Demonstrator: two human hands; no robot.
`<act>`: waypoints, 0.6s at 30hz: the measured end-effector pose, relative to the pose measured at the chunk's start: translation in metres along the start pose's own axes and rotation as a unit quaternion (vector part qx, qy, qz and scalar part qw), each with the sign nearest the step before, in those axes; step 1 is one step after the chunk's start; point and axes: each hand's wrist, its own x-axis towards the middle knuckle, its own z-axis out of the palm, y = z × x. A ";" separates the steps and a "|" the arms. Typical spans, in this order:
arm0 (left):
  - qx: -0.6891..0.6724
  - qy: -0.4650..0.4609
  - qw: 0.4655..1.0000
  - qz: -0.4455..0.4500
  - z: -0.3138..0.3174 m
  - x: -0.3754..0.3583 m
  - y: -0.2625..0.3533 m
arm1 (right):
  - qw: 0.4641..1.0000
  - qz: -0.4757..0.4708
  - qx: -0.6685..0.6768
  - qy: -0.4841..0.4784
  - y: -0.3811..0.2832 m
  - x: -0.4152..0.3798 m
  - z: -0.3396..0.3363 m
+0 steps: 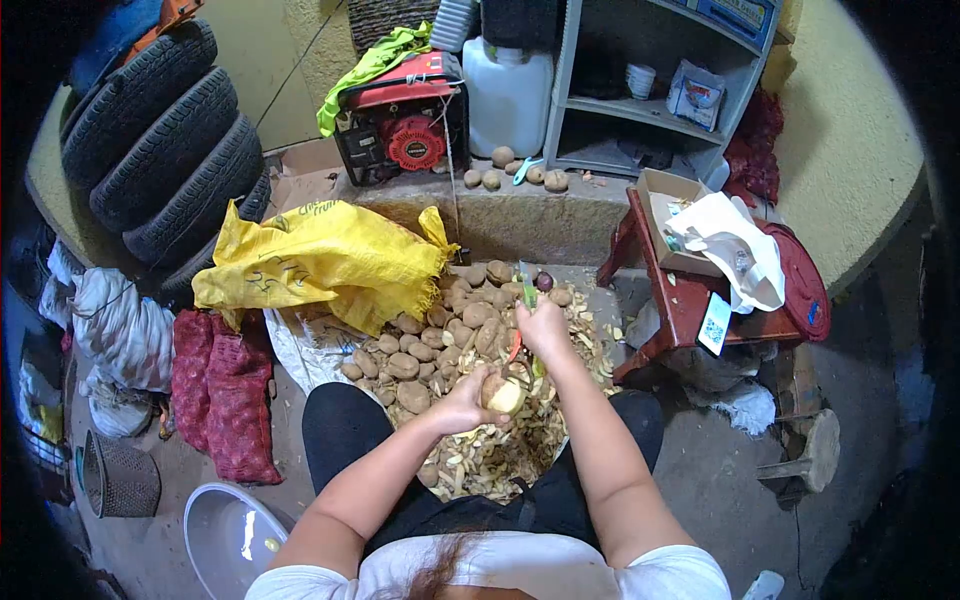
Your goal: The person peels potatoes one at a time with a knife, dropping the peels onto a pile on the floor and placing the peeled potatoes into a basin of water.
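Observation:
A partly peeled potato (505,398) is gripped in my left hand (462,404), its pale flesh bare on the right side and brown skin at the top. My right hand (543,328) is closed around a small tool with a green part (530,293) sticking out above the fist; its exact kind is hard to make out. Orange and yellow-green bits show just below that hand. Unpeeled potatoes (404,366) are heaped beyond and left of my hands. A thick layer of peelings (485,462) covers the floor between my legs.
A yellow sack (325,255) lies behind the potatoes. Red mesh bags (225,400) and a wide basin (232,540) are at left. On the right stands a red stool (650,340) bearing a cardboard box (660,215). A generator (405,125) and a light-blue peeler (525,170) sit on the ledge.

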 end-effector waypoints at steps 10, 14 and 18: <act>-0.057 -0.022 0.998 -0.013 -0.009 -0.007 0.014 | 0.984 0.100 0.141 -0.036 0.022 0.025 -0.026; -0.369 0.010 0.926 -0.076 -0.012 -0.003 0.014 | 0.991 0.077 -0.032 0.105 0.026 0.027 -0.029; -0.546 0.035 0.823 -0.154 -0.017 0.005 0.004 | 0.991 0.046 -0.005 0.125 0.017 0.023 -0.028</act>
